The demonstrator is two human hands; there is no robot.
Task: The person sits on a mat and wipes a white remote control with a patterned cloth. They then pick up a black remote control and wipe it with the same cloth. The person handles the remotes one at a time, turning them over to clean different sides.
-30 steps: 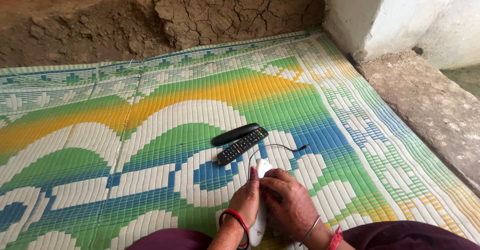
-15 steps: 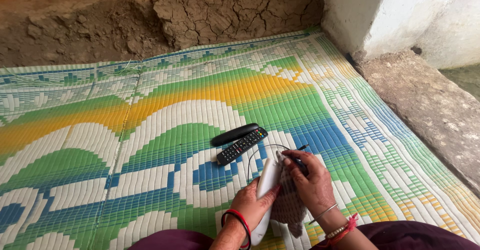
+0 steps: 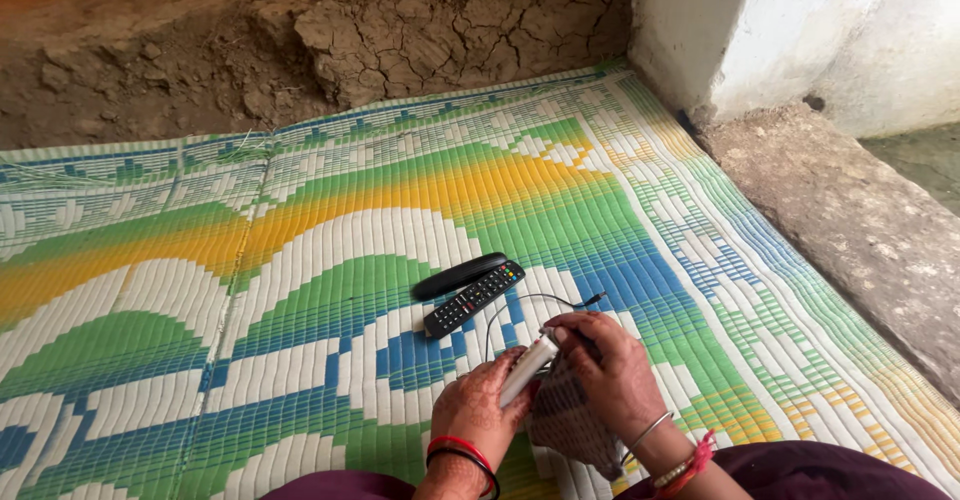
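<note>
L hand [image 3: 478,407] gripping white device [image 3: 527,368], R hand [image 3: 610,365] on it

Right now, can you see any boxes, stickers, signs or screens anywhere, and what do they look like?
No boxes, stickers, signs or screens in view.
Closest thing: black remote with small coloured buttons, lying on the striped mat.

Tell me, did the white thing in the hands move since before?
Yes. The white device has tipped over and now lies lower and flatter, its top end closer to the black remote on the mat.
</note>
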